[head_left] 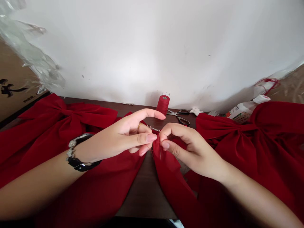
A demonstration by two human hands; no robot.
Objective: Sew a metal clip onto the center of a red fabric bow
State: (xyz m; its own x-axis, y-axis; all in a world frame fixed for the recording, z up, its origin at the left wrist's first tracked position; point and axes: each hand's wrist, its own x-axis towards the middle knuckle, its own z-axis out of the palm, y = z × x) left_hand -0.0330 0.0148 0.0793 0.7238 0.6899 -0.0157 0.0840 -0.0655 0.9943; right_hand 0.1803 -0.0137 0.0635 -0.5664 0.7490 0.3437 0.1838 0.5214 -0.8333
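Note:
Between my two hands is the gathered middle of a red fabric bow, its tails hanging down toward me. My left hand pinches the gather from the left with thumb and curled fingers, while its index finger stretches out above. A metal hair clip lies along the top of the gather. From the right, my right hand closes thumb and index finger at the gather. Just below those fingertips shows a thin, pale sewing needle; its upper part is hidden by the fingers.
Behind my hands stand a red thread spool with needles in its top and a pair of scissors. Another clip lies near the white wall. Finished-looking red bows flank both sides. A white bottle leans at right.

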